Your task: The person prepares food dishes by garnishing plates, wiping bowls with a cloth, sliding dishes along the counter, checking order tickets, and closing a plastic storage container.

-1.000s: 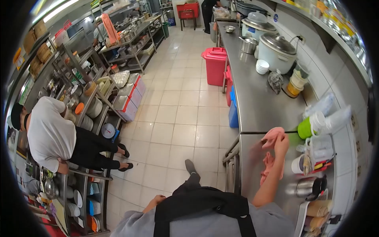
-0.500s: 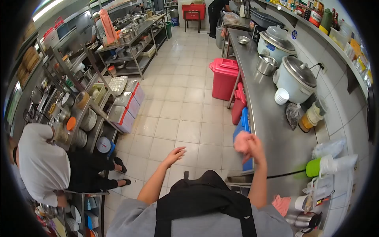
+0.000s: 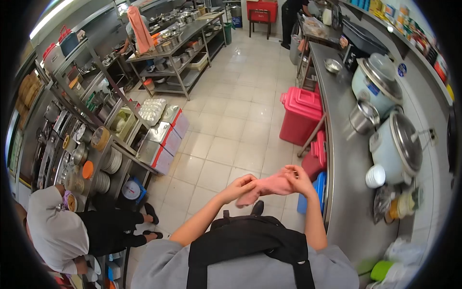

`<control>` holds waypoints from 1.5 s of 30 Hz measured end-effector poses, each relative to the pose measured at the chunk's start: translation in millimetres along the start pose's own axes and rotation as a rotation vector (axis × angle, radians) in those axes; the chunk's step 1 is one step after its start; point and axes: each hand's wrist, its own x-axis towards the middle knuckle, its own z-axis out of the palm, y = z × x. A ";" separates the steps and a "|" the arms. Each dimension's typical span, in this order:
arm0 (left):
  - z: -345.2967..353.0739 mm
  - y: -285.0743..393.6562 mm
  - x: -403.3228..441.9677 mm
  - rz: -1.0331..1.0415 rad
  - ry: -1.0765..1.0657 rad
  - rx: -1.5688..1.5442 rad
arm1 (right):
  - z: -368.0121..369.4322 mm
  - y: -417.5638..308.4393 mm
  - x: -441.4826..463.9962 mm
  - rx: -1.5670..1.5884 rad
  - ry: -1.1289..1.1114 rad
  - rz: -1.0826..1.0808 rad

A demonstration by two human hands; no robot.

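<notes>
A pink cloth [image 3: 270, 186] is stretched between my two hands, in front of my body and above the tiled floor. My left hand [image 3: 239, 187] is closed on the cloth's left part, and a loose end hangs below it. At the cloth's right end, my right hand [image 3: 299, 180] grips it with the fingers pinched. The steel counter [image 3: 344, 168] lies to the right of my right hand, with a blue bin [image 3: 314, 192] under its edge.
Red bins [image 3: 301, 115] stand along the counter, which holds rice cookers [image 3: 397, 147] and a steel pot [image 3: 363, 117]. At left, a co-worker [image 3: 55, 229] faces shelves of dishes beside white-and-red boxes [image 3: 156, 149]. Another person [image 3: 290, 19] stands far back.
The cloth was bunched in my right hand; now both hands hold it spread out. My left hand has come in to it. The view has moved forward along the counter.
</notes>
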 end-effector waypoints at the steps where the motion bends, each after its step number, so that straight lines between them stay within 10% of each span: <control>1: -3.5 37.4 7.5 -0.135 -0.015 -0.096 | 1.7 -5.1 22.0 0.071 -0.140 0.298; 11: -129.5 29.9 133.9 0.143 0.474 -0.461 | 125.1 -20.4 218.2 1.081 -0.828 0.736; 18: -235.3 47.6 240.8 -0.170 0.095 -0.304 | 129.6 13.0 334.4 1.804 -0.401 0.734; 22: -292.6 34.2 336.5 -0.190 -0.110 -0.151 | 103.3 51.2 386.9 1.102 0.197 0.539; 24: -316.4 8.5 379.2 -0.058 0.155 0.380 | 70.2 36.9 411.4 0.946 0.412 0.475; 29: -311.7 1.4 469.8 -0.326 -0.019 0.054 | 74.2 83.7 449.8 -0.003 0.563 0.173; 32: -302.7 -40.3 533.5 -0.748 -0.188 -0.459 | 66.8 86.4 488.7 0.574 0.231 0.485; 34: -297.3 -36.8 551.1 -0.513 -0.471 -0.650 | 60.0 97.3 508.2 0.492 0.263 0.375; 36: -296.8 -0.7 566.4 -0.698 -0.327 -0.824 | 48.9 106.3 527.0 0.342 0.348 0.535; 40: -297.6 26.7 625.9 -0.691 -0.335 -0.914 | 33.3 160.5 558.9 -0.409 0.608 0.313; 45: -296.9 27.8 685.6 -0.803 -0.517 -0.617 | 46.5 205.9 581.1 0.149 0.614 0.405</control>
